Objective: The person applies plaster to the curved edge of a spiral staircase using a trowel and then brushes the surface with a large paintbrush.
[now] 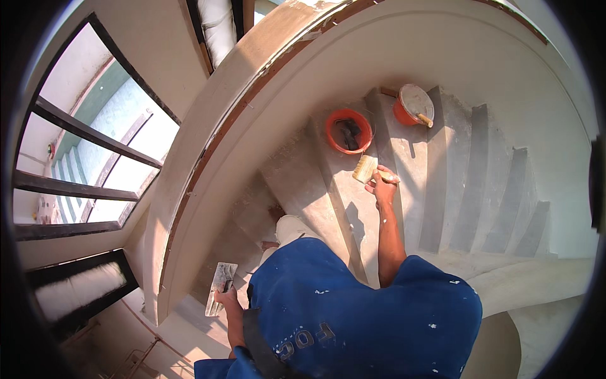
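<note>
My right hand [383,188] is closed round the handle of a wide paintbrush [365,169], its pale bristles angled up and left above a stair tread. Just beyond the bristles stands an orange bucket [330,134] with dark things inside that I cannot make out. A second orange bucket [403,114] sits farther right, whitish at its top, with a wooden-handled tool [425,120] lying at its rim. Low on the left, my left hand [223,296] grips the handle of a flat plastering trowel [221,278]; its metal blade is smeared with pale material.
Grey winding steps [404,164] fan round in front of me. A curved wall [265,114] with a rough, broken top edge borders them. A dark-framed window [95,145] is at the left. A pale rounded wall edge [536,278] lies to the right.
</note>
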A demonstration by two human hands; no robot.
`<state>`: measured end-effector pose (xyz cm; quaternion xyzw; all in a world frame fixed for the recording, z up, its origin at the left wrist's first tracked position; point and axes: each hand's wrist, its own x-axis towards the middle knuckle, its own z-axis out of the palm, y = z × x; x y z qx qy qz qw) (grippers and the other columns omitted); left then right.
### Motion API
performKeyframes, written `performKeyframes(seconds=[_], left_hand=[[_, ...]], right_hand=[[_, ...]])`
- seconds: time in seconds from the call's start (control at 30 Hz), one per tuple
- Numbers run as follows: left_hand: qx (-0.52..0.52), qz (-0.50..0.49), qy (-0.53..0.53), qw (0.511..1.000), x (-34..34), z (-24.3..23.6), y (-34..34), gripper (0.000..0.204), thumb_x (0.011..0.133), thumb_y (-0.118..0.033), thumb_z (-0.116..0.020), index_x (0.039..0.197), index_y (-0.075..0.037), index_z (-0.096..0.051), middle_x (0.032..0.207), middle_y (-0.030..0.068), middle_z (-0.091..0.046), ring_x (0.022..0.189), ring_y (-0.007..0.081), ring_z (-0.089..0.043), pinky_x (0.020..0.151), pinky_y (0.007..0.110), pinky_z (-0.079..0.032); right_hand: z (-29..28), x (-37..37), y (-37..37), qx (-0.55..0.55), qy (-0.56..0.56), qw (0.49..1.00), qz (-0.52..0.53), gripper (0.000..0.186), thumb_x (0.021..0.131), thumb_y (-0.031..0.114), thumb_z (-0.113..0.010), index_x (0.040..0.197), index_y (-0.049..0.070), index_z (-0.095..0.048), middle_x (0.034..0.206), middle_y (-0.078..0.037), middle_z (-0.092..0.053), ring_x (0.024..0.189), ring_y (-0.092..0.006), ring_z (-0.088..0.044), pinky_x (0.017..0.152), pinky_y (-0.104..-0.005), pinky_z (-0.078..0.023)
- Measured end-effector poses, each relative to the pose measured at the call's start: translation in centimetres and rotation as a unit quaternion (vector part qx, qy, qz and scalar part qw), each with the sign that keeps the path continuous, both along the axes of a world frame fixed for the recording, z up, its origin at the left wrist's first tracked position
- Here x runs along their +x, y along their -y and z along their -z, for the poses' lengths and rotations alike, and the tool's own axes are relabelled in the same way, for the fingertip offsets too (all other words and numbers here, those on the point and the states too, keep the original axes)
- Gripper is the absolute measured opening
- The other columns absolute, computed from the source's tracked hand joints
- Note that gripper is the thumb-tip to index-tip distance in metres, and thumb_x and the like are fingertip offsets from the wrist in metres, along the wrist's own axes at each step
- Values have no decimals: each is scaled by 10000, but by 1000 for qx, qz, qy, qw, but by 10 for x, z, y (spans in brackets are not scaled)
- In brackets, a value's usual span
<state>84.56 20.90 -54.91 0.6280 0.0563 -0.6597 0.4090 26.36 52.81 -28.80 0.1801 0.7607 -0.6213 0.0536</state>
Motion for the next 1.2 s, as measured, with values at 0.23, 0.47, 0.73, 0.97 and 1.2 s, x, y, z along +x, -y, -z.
performKeyframes(seconds=[0.23,0.47,0.73,0.97,1.2], left_hand=[[50,-53,4,997,-16,-59,10,362,852,-258,-527,1099,-9,-619,1196,118,-593,1115,273,-555,1011,398,-428],[-3,-76,13,997,48,-116,15,87,656,-73,-442,642,-116,-368,598,35,-394,551,206,-427,663,332,-481],[63,-50,200,976,45,-151,8,124,672,-85,-462,602,-110,-363,582,44,-413,536,216,-436,705,400,-505],[-51,-126,37,990,19,-183,24,35,722,-98,-492,707,-119,-469,653,8,-471,620,200,-507,717,339,-476],[-26,-138,31,990,-51,-135,33,135,767,-103,-419,645,-150,-384,578,11,-432,530,176,-455,776,401,-503]], right_hand=[[118,-127,46,74,-52,991,-102,287,890,131,-694,1174,141,-661,1006,-68,-689,828,-166,-683,600,-293,-607],[215,-237,74,354,-59,920,-156,275,802,239,-695,1073,203,-723,978,-120,-735,940,-317,-703,845,-420,-532],[278,-269,81,424,61,872,-237,308,849,394,-619,1077,215,-722,1030,-191,-702,1034,-380,-656,863,-465,-511],[277,-240,77,453,21,879,-147,234,802,152,-649,1023,132,-725,923,-232,-709,886,-390,-698,832,-441,-540],[82,-205,84,-217,-35,972,81,353,914,141,-678,1222,76,-518,1075,-161,-647,867,-272,-693,740,-396,-626]])
